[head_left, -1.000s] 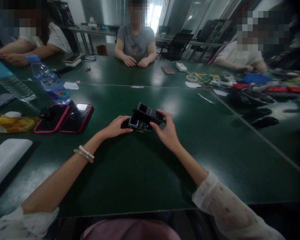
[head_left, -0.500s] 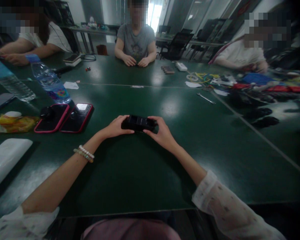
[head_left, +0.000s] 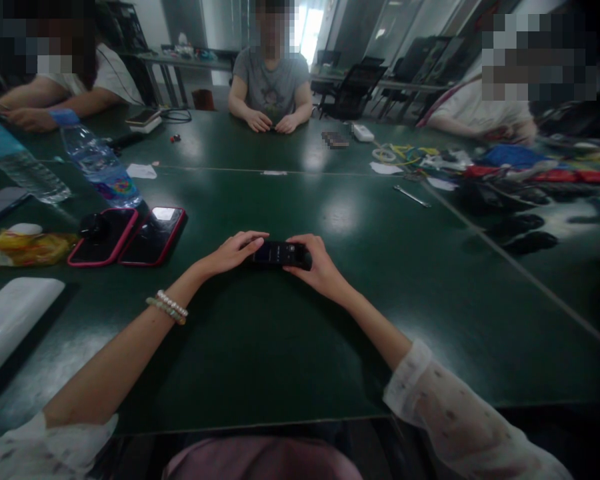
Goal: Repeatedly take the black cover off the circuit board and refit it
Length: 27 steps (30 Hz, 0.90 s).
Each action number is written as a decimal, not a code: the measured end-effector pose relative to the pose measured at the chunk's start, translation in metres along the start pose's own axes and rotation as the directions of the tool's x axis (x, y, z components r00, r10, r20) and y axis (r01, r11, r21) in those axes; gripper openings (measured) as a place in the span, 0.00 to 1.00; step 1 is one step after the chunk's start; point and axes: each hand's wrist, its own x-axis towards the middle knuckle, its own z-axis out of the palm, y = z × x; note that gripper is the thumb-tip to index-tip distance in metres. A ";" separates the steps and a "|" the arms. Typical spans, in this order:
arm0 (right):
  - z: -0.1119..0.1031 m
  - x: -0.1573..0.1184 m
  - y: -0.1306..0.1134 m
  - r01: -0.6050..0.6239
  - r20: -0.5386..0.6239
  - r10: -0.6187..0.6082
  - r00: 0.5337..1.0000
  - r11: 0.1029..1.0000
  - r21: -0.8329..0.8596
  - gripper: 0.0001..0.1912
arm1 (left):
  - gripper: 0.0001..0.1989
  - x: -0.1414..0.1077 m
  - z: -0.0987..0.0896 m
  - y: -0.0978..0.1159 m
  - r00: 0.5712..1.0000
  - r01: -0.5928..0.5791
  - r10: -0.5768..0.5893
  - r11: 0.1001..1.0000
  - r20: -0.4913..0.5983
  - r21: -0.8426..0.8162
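Observation:
A small black device (head_left: pixel 276 253) lies low over the green table in front of me, its dark face with small pale markings turned up. My right hand (head_left: pixel 316 261) is wrapped round its right end, thumb on the near edge and fingers on the far one. At the left end my left hand (head_left: pixel 233 252) grips it, with the thumb on the face and the index finger stretched along the far side. The lower fingers of this hand are hidden.
Two pink-cased phones (head_left: pixel 153 237) lie to the left, near water bottles (head_left: pixel 103 163), a yellow packet (head_left: pixel 33 247) and a white slab (head_left: pixel 17 327). A wrench (head_left: pixel 411 196) and tangled cables (head_left: pixel 405 157) are at the right. Three people sit round the green table (head_left: pixel 290 347).
The black device has been tilted so its marked face shows instead of its recessed side. My left thumb has come up from the near edge onto the device.

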 end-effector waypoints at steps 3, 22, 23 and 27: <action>-0.001 0.001 -0.002 -0.095 0.046 0.092 0.995 0.992 0.078 0.24 | 0.28 0.001 0.000 0.001 1.000 -0.005 0.006 1.000 0.012 -0.026; -0.004 0.007 0.004 -0.278 0.166 0.237 0.957 0.914 0.295 0.21 | 0.27 -0.001 -0.002 0.003 0.997 0.040 -0.029 0.985 0.066 -0.167; -0.004 0.008 0.004 -0.274 0.166 0.232 0.958 0.914 0.301 0.21 | 0.26 -0.001 -0.002 0.004 0.997 0.040 -0.028 0.983 0.068 -0.181; -0.004 0.008 0.007 -0.268 0.166 0.225 0.960 0.910 0.317 0.20 | 0.26 -0.001 -0.002 0.005 0.997 0.042 -0.027 0.976 0.073 -0.215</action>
